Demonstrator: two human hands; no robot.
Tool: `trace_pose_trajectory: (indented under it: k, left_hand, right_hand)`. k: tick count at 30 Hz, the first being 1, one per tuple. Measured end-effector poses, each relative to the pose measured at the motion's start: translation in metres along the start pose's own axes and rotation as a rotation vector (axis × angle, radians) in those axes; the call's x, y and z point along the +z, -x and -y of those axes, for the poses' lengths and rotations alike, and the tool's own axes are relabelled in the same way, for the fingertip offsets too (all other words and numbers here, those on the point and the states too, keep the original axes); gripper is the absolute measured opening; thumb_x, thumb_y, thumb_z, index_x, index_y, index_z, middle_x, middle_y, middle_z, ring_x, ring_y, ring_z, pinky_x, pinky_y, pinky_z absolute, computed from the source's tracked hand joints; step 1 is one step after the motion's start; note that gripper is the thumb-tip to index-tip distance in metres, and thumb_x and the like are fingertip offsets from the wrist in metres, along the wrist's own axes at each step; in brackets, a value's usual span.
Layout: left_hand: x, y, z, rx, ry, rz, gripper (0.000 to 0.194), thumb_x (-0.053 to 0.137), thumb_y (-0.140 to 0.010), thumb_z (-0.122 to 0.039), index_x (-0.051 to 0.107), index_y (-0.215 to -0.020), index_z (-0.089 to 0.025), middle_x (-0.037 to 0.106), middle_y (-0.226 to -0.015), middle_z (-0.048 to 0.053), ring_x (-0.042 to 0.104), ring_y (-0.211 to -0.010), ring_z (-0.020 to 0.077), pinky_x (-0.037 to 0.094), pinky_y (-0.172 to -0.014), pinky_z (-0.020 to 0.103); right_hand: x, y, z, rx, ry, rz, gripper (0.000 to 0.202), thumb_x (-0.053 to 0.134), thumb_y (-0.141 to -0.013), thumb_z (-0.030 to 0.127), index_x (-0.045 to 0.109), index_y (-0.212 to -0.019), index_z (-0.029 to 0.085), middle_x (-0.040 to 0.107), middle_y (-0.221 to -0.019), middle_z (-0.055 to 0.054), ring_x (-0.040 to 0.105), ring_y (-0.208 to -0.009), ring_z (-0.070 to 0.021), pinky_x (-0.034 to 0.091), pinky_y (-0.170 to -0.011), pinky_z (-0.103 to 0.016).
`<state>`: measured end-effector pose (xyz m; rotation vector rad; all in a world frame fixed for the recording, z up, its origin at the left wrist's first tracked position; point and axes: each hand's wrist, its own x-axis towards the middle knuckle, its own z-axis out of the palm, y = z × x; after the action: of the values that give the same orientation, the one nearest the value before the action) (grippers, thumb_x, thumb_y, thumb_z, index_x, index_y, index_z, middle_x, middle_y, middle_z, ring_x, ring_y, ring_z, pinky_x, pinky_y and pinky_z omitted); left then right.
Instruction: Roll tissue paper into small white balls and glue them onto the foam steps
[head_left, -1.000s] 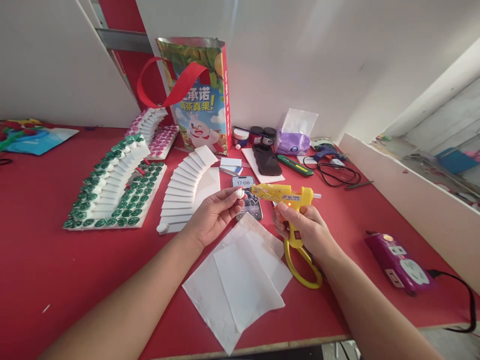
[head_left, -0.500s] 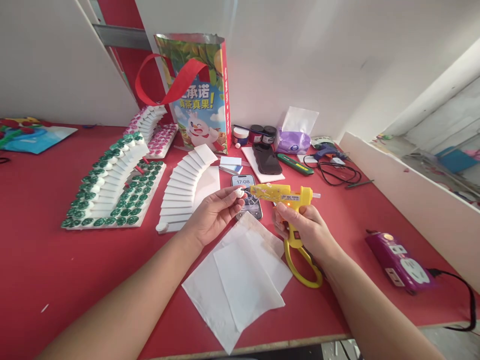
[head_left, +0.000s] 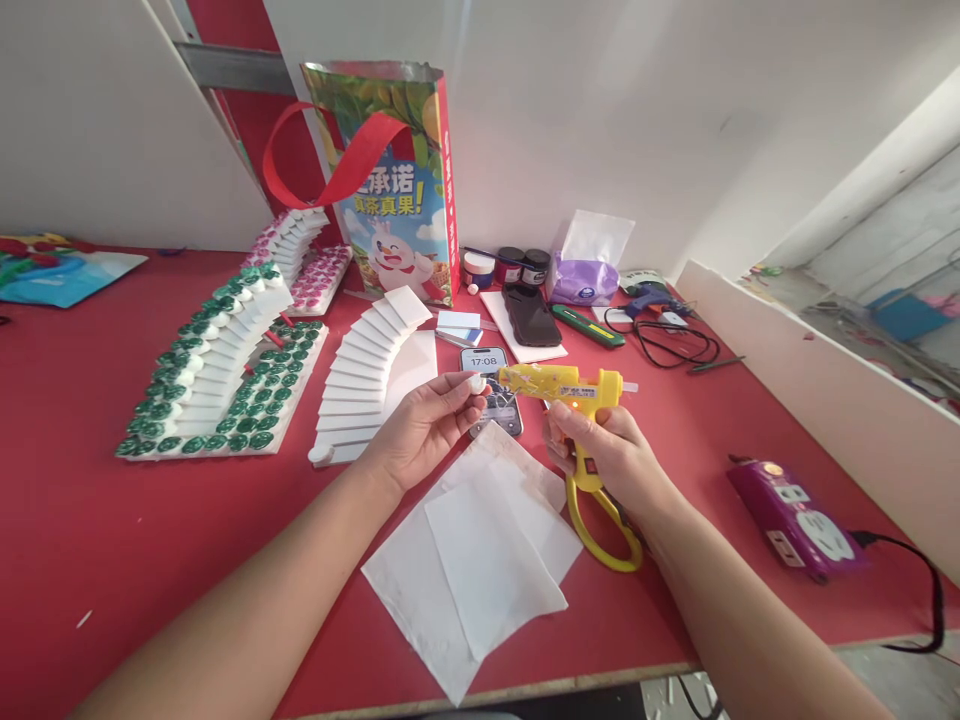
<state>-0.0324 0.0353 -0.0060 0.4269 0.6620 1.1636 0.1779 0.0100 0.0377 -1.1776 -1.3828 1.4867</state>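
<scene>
My left hand pinches a small white round piece between thumb and fingertips. My right hand is wrapped round the grip of a yellow hot glue gun, with a small orange light lit on its side. The gun's nozzle points left, close to the white piece; whether they touch I cannot tell. Under both lies a phone showing 17:08. To the left, a curved white staircase model has a similar round piece at its lowest corner. White sheets lie below my hands.
Models with green rosettes and pink rosettes stand left. Behind are a printed bag, paint jars, a tissue pack, a dark phone and a green cutter. A purple power strip sits right.
The glue gun's nozzle and the white piece are slightly further apart, and the piece has turned a little in my left fingers. The whole view has shifted slightly.
</scene>
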Motion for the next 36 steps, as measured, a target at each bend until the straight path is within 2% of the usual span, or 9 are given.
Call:
trace_pose_trajectory:
  k: [7,27,36]
  left_hand:
    - [0.0007,0.0005,-0.0006,-0.001,-0.003,0.006,0.012,0.081,-0.079,-0.006,0.076,-0.09,-0.009,0.075,-0.084,0.006,0.07,-0.072,0.009,0.057,-0.07,0.017]
    - [0.0068,0.0007,-0.0016,0.033,0.019,-0.076,0.008,0.071,-0.085,0.0,0.075,-0.086,-0.008,0.073,-0.079,0.005,0.07,-0.07,0.0087,0.058,-0.07,0.015]
    - [0.0079,0.0019,-0.0013,0.042,-0.002,-0.056,0.007,0.074,-0.083,-0.002,0.076,-0.086,-0.008,0.075,-0.08,0.005,0.071,-0.069,0.0081,0.059,-0.069,0.014]
  right_hand:
    - [-0.002,0.0,-0.0018,-0.002,-0.012,-0.003,0.056,0.072,-0.082,0.062,0.049,-0.056,0.019,0.045,-0.054,0.002,0.043,-0.047,-0.0097,0.032,-0.048,-0.028]
    - [-0.0054,-0.0003,-0.0074,-0.015,-0.027,0.054,0.054,0.07,-0.088,0.058,0.05,-0.058,0.018,0.046,-0.056,0.003,0.044,-0.048,-0.0083,0.032,-0.05,-0.027]
    - [-0.0034,0.0007,-0.0046,0.005,-0.017,0.012,0.056,0.07,-0.085,0.061,0.048,-0.057,0.019,0.043,-0.054,0.004,0.043,-0.047,-0.0091,0.031,-0.049,-0.027]
